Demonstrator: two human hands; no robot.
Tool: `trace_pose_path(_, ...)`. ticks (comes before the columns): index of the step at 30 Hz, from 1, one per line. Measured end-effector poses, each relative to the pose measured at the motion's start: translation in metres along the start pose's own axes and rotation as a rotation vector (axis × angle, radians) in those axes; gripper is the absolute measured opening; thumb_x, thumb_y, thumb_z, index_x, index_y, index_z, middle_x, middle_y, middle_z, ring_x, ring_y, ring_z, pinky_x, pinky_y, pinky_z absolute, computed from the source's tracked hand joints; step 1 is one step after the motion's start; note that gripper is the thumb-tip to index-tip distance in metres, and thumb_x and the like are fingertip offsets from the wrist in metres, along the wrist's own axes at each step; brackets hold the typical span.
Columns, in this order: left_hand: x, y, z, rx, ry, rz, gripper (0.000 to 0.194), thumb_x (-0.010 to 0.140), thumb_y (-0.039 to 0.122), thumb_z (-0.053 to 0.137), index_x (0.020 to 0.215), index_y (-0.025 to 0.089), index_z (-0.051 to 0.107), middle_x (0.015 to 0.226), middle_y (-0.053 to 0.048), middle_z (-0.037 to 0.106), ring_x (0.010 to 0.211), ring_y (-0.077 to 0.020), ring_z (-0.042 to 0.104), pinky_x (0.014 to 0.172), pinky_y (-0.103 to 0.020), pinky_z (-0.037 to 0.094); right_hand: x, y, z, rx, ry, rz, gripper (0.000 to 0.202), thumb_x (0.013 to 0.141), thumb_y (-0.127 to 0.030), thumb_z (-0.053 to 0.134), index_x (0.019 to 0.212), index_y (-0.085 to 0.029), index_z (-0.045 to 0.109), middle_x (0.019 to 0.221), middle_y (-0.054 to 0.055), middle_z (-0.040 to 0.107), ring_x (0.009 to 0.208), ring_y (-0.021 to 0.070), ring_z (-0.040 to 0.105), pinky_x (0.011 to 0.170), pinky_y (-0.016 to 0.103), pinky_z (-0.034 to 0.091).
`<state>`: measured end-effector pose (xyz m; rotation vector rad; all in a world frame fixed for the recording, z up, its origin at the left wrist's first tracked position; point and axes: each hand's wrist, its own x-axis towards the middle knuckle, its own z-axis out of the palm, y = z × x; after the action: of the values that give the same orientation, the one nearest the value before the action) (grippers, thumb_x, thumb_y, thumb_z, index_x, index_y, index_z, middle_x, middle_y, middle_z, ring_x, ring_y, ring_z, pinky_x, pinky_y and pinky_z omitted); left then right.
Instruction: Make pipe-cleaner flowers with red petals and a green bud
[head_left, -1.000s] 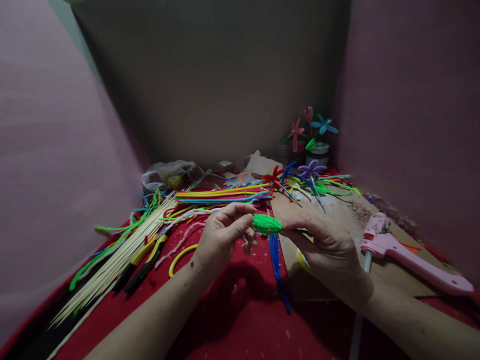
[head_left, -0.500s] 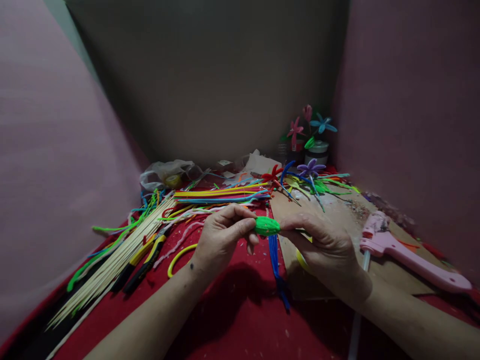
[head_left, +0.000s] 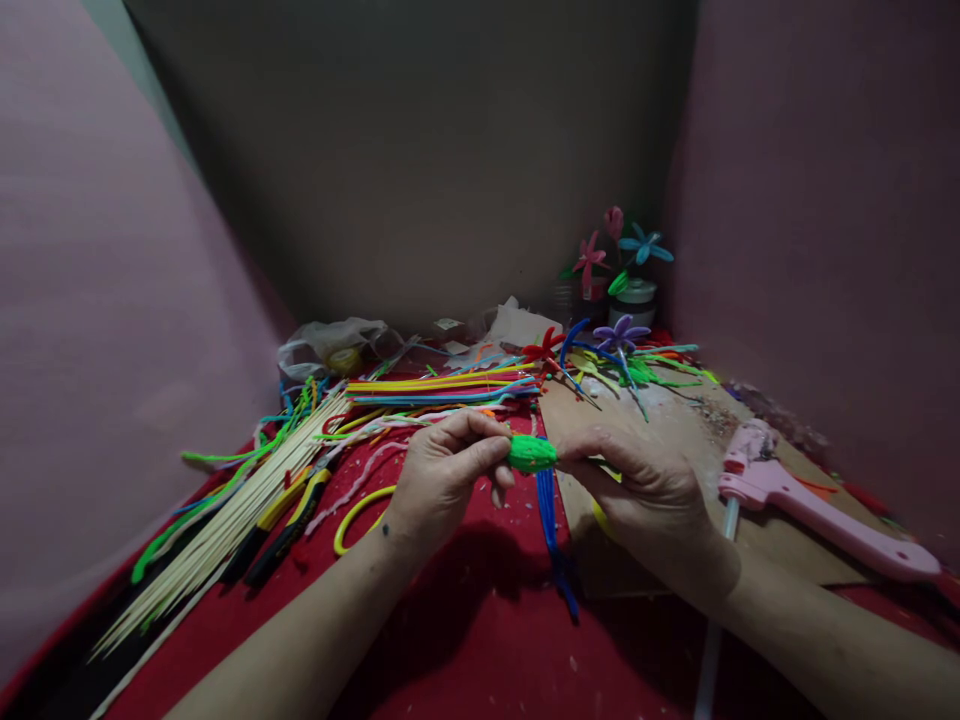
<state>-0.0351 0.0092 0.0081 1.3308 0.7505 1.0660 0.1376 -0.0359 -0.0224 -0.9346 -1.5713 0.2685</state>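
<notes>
A small green pipe-cleaner bud, oval and fuzzy, is held level above the red cloth. My left hand pinches its left end between thumb and fingers. At the opposite end, the thumb and fingertips of my right hand are closed on the tip. Below the bud lie blue pipe cleaners. A yellow loop rests beside my left wrist, and something yellow is partly hidden under my right hand.
Left lie bamboo sticks and yellow-black pliers. Behind my hands is a bundle of coloured pipe cleaners. A pink glue gun rests on a brown board at right. Finished flowers lie farther back.
Both hands keep their pinch on the green bud, which has shifted very slightly left. Nothing else has visibly changed.
</notes>
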Motion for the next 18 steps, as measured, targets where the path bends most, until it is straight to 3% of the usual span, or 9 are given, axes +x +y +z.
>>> trace_pose_path(10, -0.0001, -0.001, -0.0002, 0.022, -0.023, -0.012, 0.009, 0.075, 0.019, 0.063, 0.074, 0.013, 0.057, 0.05, 0.0, 0.061, 0.04, -0.0092, 0.052, 0.04, -0.02, 0.045, -0.0009, 0.0009, 0.0019, 0.027, -0.019, 0.056, 0.012, 0.078, -0.009, 0.058, 0.075, -0.019, 0.065, 0.064, -0.004, 0.063, 0.059, 0.0083, 0.056, 0.058, 0.017, 0.044)
trace_pose_path(14, 0.0008, 0.0011, 0.0009, 0.096, -0.005, -0.015, 0.015, 0.079, 0.028, 0.059, 0.079, 0.013, 0.058, 0.054, 0.001, 0.059, 0.041, -0.0103, 0.053, 0.037, -0.021, 0.044, 0.0016, 0.0024, 0.0039, 0.114, -0.025, 0.235, 0.011, 0.075, -0.012, 0.06, 0.072, -0.021, 0.065, 0.064, -0.004, 0.064, 0.061, 0.0094, 0.057, 0.059, 0.019, 0.044)
trace_pose_path(18, 0.0, 0.0035, 0.0017, 0.304, 0.133, 0.102, 0.019, 0.084, 0.032, 0.052, 0.093, 0.016, 0.057, 0.068, 0.0, 0.059, 0.045, -0.0096, 0.053, 0.037, -0.021, 0.04, 0.0062, 0.0037, 0.0046, 0.164, -0.059, 0.426, 0.006, 0.074, -0.016, 0.063, 0.07, -0.02, 0.065, 0.061, -0.004, 0.062, 0.06, 0.0108, 0.055, 0.057, 0.022, 0.042)
